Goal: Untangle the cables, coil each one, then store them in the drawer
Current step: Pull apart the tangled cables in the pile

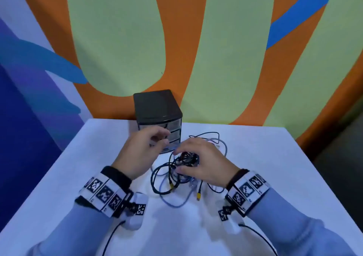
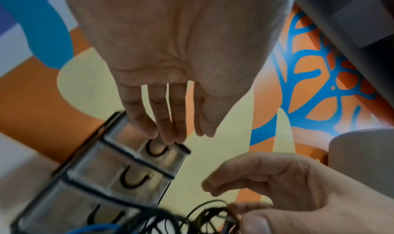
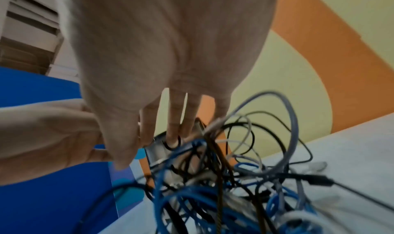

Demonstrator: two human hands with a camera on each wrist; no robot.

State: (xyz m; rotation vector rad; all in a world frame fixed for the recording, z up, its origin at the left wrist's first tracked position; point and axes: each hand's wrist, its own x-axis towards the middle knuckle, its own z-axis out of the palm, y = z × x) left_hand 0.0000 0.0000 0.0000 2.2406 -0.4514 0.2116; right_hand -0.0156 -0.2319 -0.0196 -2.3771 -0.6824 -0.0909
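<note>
A tangle of black, blue and grey cables lies mid-table. My right hand is curled over its top, thumb underneath, gripping a dark bunch of the tangle; some strands rise toward the fingers. The black drawer unit with three clear drawers stands behind, all pushed in. My left hand hovers in front of the drawers holding nothing. In the left wrist view its straight fingertips reach the top drawer's front by the handle. The right hand shows there too, over black cable.
The white table ends at a painted orange and green wall behind the drawer unit. Two yellow-tipped plugs stick out of the tangle toward me. Grey and black loops spread to the right of the drawers.
</note>
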